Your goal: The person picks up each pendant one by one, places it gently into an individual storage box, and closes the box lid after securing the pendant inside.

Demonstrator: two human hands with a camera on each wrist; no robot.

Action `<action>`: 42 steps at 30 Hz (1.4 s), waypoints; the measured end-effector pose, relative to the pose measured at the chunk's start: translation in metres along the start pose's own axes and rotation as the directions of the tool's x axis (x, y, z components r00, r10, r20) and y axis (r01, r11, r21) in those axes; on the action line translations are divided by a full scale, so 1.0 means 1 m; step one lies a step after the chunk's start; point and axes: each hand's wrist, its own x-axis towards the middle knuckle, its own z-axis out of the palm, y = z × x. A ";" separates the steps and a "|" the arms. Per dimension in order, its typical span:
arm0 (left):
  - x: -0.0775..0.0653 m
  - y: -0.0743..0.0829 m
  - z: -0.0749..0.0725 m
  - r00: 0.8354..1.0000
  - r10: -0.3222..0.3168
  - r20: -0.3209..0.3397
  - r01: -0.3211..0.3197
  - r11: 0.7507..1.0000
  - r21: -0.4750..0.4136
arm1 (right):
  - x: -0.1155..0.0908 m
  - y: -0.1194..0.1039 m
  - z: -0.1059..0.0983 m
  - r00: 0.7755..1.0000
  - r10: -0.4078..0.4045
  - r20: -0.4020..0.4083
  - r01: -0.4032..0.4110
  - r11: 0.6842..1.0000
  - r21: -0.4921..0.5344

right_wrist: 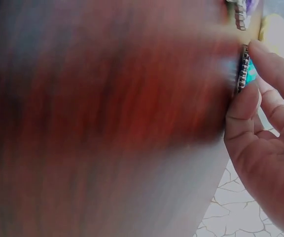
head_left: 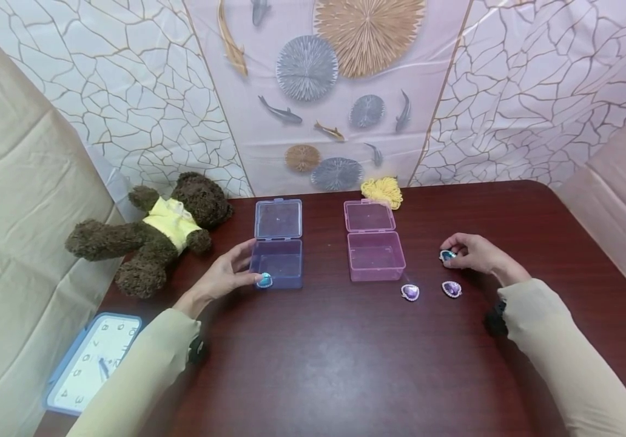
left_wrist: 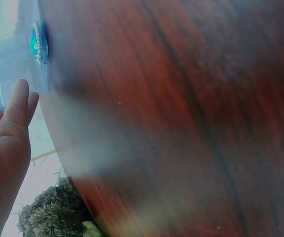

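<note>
My left hand (head_left: 224, 274) is at the left side of an open blue plastic box (head_left: 276, 280), its fingers fairly straight. A teal gem (head_left: 264, 280) with a beaded rim is at the box's front, by the thumb in the head view. In the left wrist view a gap shows between that gem (left_wrist: 37, 43) and the fingertips. Over at the right, my right hand (head_left: 475, 253) pinches another teal gem (head_left: 447, 255) between thumb and fingers. Two purple heart-shaped gems (head_left: 410, 292) with beaded rims lie on the table nearby.
An open pink plastic box (head_left: 376, 274) stands right of the blue one, with yellow yarn (head_left: 383, 192) behind it. On the left lie a brown teddy bear (head_left: 168, 227) in a yellow top and a blue-framed clock (head_left: 94, 358). Patterned cloth (head_left: 324, 145) hangs behind the table.
</note>
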 end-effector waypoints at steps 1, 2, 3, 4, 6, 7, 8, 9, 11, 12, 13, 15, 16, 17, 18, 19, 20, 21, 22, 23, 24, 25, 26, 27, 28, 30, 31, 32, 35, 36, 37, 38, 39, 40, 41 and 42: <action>0.000 0.000 0.000 1.000 0.000 -0.001 0.000 1.000 0.001 | 0.000 0.000 0.001 1.000 -0.004 -0.001 0.004 1.000 -0.011; 0.000 0.000 0.000 1.000 -0.003 -0.002 0.003 1.000 0.002 | 0.000 0.000 0.001 1.000 -0.010 -0.003 0.009 1.000 -0.020; 0.000 0.000 0.000 1.000 -0.004 -0.002 0.004 1.000 0.002 | 0.000 -0.001 0.001 1.000 -0.012 -0.007 0.012 0.999 -0.032; -0.001 0.001 0.000 1.000 -0.001 -0.001 0.001 1.000 0.006 | 0.000 -0.001 0.002 1.000 -0.013 -0.012 0.012 0.999 -0.043; -0.001 0.001 0.000 1.000 -0.004 -0.002 0.004 1.000 0.005 | 0.000 -0.001 0.002 1.000 -0.013 -0.023 0.011 0.998 -0.068; -0.001 0.001 0.000 1.000 -0.005 -0.003 0.005 1.000 0.004 | 0.000 -0.002 0.002 1.000 -0.009 -0.030 0.007 0.997 -0.079; -0.001 0.001 0.000 1.000 -0.006 -0.002 0.006 1.000 0.004 | 0.000 -0.002 0.002 0.999 -0.007 -0.033 0.004 0.996 -0.087; -0.001 0.001 0.000 1.000 -0.007 0.000 0.007 1.000 0.004 | 0.000 -0.002 0.002 0.999 -0.005 -0.036 0.002 0.995 -0.097; -0.001 0.001 0.001 1.000 -0.013 -0.002 0.013 1.000 0.005 | 0.000 -0.002 0.002 0.999 -0.009 -0.035 0.005 0.993 -0.115; -0.001 0.001 0.000 1.000 -0.012 -0.001 0.012 1.000 0.007 | 0.000 -0.003 0.003 0.999 -0.011 -0.032 0.007 0.993 -0.121; -0.001 0.001 0.000 1.000 -0.012 -0.001 0.012 1.000 0.008 | 0.000 -0.003 0.003 0.999 -0.014 -0.029 0.010 0.992 -0.127; -0.001 0.000 0.001 1.000 -0.009 -0.001 0.009 1.000 0.012 | 0.000 -0.003 0.003 0.999 -0.022 -0.026 0.018 0.989 -0.150; -0.001 0.000 0.001 1.000 -0.007 -0.001 0.007 1.000 0.013 | 0.000 -0.004 0.003 0.999 -0.023 -0.028 0.019 0.987 -0.160; -0.001 0.000 0.001 1.000 -0.005 -0.001 0.005 1.000 0.013 | 0.000 -0.004 0.003 0.999 -0.022 -0.032 0.016 0.985 -0.171; -0.001 0.000 0.001 1.000 -0.003 -0.002 0.003 1.000 0.013 | 0.000 -0.004 0.003 0.999 -0.018 -0.035 0.012 0.984 -0.179; -0.001 0.000 0.001 1.000 -0.002 -0.002 0.002 1.000 0.013 | 0.001 -0.004 0.003 0.999 -0.015 -0.041 0.007 0.982 -0.188; -0.001 0.000 0.001 1.000 -0.001 -0.001 0.001 1.000 0.014 | 0.001 -0.005 0.003 0.999 -0.011 -0.047 0.002 0.981 -0.193; -0.001 0.000 0.001 1.000 0.000 0.000 0.000 1.000 0.014 | 0.001 -0.006 0.003 0.999 -0.006 -0.052 -0.004 0.980 -0.197; -0.001 0.000 0.000 1.000 0.001 0.001 -0.001 1.000 0.012 | 0.001 -0.006 0.003 0.998 -0.007 -0.056 -0.005 0.979 -0.204; -0.001 0.000 0.000 1.000 0.002 0.001 -0.002 1.000 0.012 | 0.001 -0.007 0.003 0.998 -0.007 -0.059 -0.005 0.978 -0.209; -0.001 0.000 0.000 1.000 0.001 0.002 -0.001 1.000 0.013 | 0.001 -0.007 0.003 0.998 -0.010 -0.061 -0.003 0.977 -0.214; -0.001 0.001 0.000 1.000 0.002 0.003 -0.002 1.000 0.015 | 0.001 -0.008 0.004 0.998 -0.013 -0.061 -0.001 0.976 -0.219; -0.001 0.001 0.000 1.000 0.000 0.003 0.000 1.000 0.017 | 0.001 -0.008 0.004 0.998 -0.015 -0.061 0.001 0.974 -0.224; -0.001 0.001 0.000 1.000 -0.002 0.002 0.002 1.000 0.021 | 0.001 -0.009 0.004 0.998 -0.018 -0.060 0.004 0.973 -0.232; -0.002 0.002 0.001 1.000 -0.004 0.002 0.004 1.000 0.023 | 0.001 -0.009 0.004 0.998 -0.021 -0.058 0.006 0.971 -0.237; -0.002 0.003 0.001 1.000 -0.010 0.004 0.010 1.000 0.027 | 0.001 -0.009 0.004 0.998 -0.023 -0.050 0.011 0.971 -0.240; -0.003 0.003 0.001 1.000 -0.012 0.006 0.012 1.000 0.026 | 0.001 -0.008 0.004 0.999 -0.025 -0.046 0.013 0.970 -0.243; -0.003 0.003 0.001 1.000 -0.012 0.006 0.012 1.000 0.023 | 0.001 -0.008 0.004 0.999 -0.026 -0.044 0.015 0.970 -0.242; -0.003 0.003 0.001 1.000 -0.014 0.009 0.014 1.000 0.021 | 0.002 -0.006 0.004 0.998 -0.037 -0.041 0.026 0.970 -0.242; -0.003 0.003 0.001 1.000 -0.015 0.008 0.014 1.000 0.022 | 0.003 -0.006 0.004 0.998 -0.044 -0.045 0.031 0.969 -0.246; -0.003 0.003 0.001 1.000 -0.015 0.008 0.015 1.000 0.022 | 0.003 -0.005 0.004 0.998 -0.050 -0.048 0.037 0.968 -0.246; -0.003 0.003 0.000 1.000 -0.017 0.007 0.017 1.000 0.025 | 0.003 -0.005 0.004 0.997 -0.063 -0.054 0.048 0.968 -0.244; -0.003 0.003 0.000 1.000 -0.019 0.006 0.018 0.999 0.028 | 0.004 -0.004 0.004 0.994 -0.088 -0.060 0.071 0.968 -0.242; -0.003 0.003 0.000 1.000 -0.021 0.004 0.020 0.999 0.031 | 0.004 -0.004 0.004 0.992 -0.112 -0.066 0.093 0.966 -0.240; -0.003 0.003 0.000 1.000 -0.022 0.002 0.022 0.999 0.034 | 0.004 -0.004 0.004 0.989 -0.132 -0.072 0.112 0.965 -0.238; -0.003 0.003 0.000 1.000 -0.022 0.001 0.022 0.999 0.034 | 0.004 -0.002 0.004 0.982 -0.172 -0.083 0.148 0.961 -0.233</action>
